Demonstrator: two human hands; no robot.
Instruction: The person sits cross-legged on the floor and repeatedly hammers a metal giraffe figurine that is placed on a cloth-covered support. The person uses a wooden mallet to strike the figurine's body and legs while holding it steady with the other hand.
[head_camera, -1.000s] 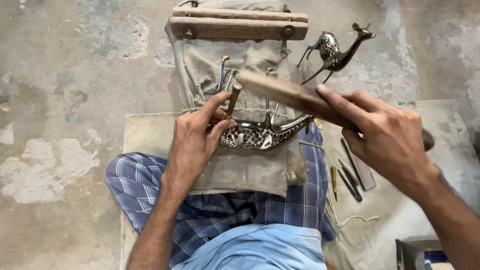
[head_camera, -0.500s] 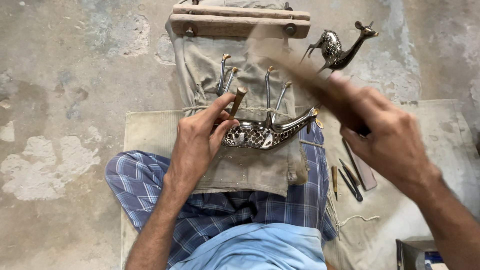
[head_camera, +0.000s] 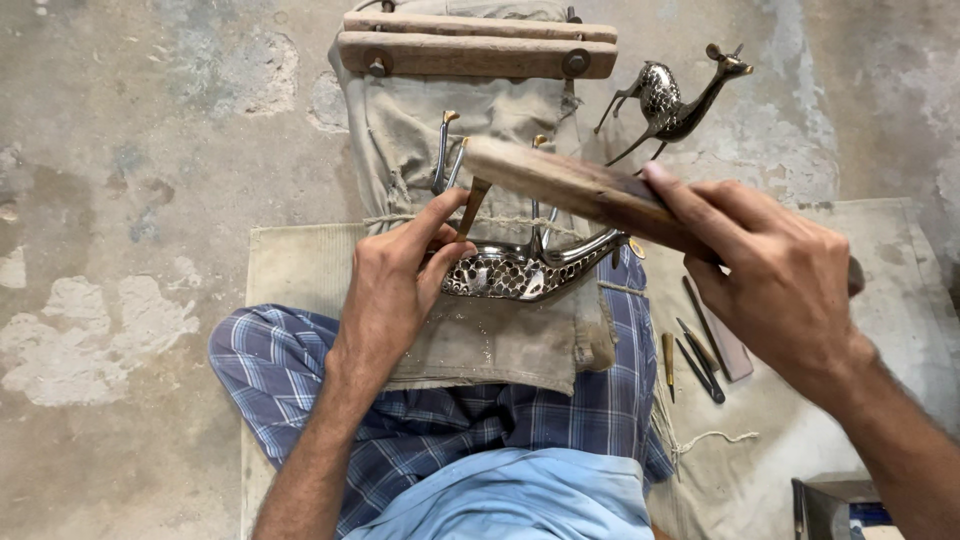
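Metal deer figure (head_camera: 520, 268) lies legs-up on the canvas pad (head_camera: 490, 340) over the person's lap. Left hand (head_camera: 395, 280) pinches a small punch (head_camera: 470, 205) against it; right hand (head_camera: 780, 275) grips a wooden mallet (head_camera: 570, 185), its head just over the punch. Second deer figure (head_camera: 672, 98) stands on the floor beyond, loose gravers (head_camera: 695, 345) on the mat at right.

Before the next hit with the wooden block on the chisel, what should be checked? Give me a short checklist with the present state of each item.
1. Chisel gripped by left hand: ok.
2. Chisel tip set on the metal deer figure: cannot tell, fingers hide it.
3. Wooden block held firmly in right hand: ok.
4. Block lined up over the chisel head: ok.
5. Figure lying steady on the cloth pad: ok.
6. Spare tools away from the striking spot: ok.
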